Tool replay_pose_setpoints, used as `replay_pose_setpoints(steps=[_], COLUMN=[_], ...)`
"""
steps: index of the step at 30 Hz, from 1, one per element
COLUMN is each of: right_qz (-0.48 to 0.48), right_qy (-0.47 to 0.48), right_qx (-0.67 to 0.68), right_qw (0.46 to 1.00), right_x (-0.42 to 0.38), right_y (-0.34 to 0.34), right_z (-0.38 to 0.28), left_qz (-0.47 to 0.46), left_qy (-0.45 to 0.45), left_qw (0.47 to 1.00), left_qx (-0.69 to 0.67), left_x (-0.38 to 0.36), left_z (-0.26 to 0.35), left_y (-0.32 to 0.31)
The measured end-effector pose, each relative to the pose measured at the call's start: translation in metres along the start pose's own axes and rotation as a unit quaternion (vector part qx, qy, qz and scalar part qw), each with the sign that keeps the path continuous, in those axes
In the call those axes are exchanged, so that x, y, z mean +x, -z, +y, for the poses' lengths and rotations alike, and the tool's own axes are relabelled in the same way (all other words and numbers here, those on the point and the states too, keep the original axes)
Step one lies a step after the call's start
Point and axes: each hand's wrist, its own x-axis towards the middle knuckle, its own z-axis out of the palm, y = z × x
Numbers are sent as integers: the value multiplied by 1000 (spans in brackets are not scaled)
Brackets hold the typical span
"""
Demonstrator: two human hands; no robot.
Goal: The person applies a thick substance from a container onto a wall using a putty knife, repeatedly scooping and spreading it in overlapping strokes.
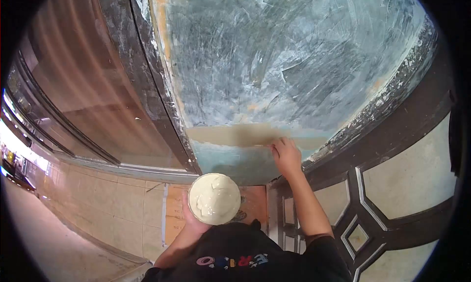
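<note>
My left hand (192,218) is wrapped round the side of a round container of cream-white paste (215,198), close to my body. The paste's surface is uneven and glossy. At the lower right of the wall panel, my right hand (286,156) is closed, its fingertips at a smooth beige band (221,135) that runs across the wall. Whatever those fingers hold is too small or hidden to name. Above the band the wall (294,61) is grey-blue with white smears; below it lies a pale turquoise strip (230,159).
A dark-framed door or window panel (93,76) stands at the left. On the right is a dark frame with pale panes (407,169). Tiled floor (117,198) lies at the lower left, with an orange printed sheet (174,208) below the wall.
</note>
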Motion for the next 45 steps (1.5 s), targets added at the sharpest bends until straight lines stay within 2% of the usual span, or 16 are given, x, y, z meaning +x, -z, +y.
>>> replay_pose_setpoints(steps=[6, 9, 11, 14, 19, 22, 27, 30, 32, 34, 36, 37, 40, 42, 44, 45], right_qz=[166, 125, 37, -3, 166, 140, 3, 58, 175, 172, 128, 46, -11, 14, 151, 151], right_qy=[13, 8, 2, 2, -28, -14, 20, -21, -13, -26, 15, -9, -26, -51, -52, -54], right_qx=[-2, 6, 19, 17, 37, 32, 33, 20, 25, 10, 9, 27, 21, 29, 28, 27], right_qw=[986, 992, 999, 1000, 985, 989, 999, 998, 984, 985, 992, 999, 999, 998, 987, 987], right_x=[39, 29, 18, 22, 47, 32, 14, 43, 54, 52, 38, 31, 21, 29, 38, 39], right_y=[61, 53, 21, -11, 42, 27, -37, -5, 29, 33, 12, 1, -31, -12, 18, 33], right_z=[-21, -38, -43, -40, -49, -53, -61, -71, -78, -79, -77, -84, -78, -66, -53, -48], left_qz=[3, 15, 25, 28, -2, -9, -14, -7, -12, -17, -19, -20, -38, -25, -25, -25], left_qy=[31, 18, 34, 47, 61, 60, 73, 67, 62, 55, 50, 50, 61, 33, 34, 35], left_qw=[1000, 996, 998, 998, 998, 998, 997, 998, 998, 998, 998, 998, 996, 997, 997, 998], left_qx=[0, 83, 53, 21, -1, 35, -10, 7, 18, 29, 42, 41, 49, 69, 63, 56], left_x=[-8, -11, -11, -10, -13, -15, -17, -19, -19, -19, -21, -21, -20, -19, -21, -21], left_z=[25, 33, 37, 41, 52, 57, 60, 63, 63, 63, 64, 64, 64, 65, 67, 67], left_y=[-15, -11, -4, 10, 11, 11, 12, 8, 11, 12, 13, 16, 25, 22, 22, 21])
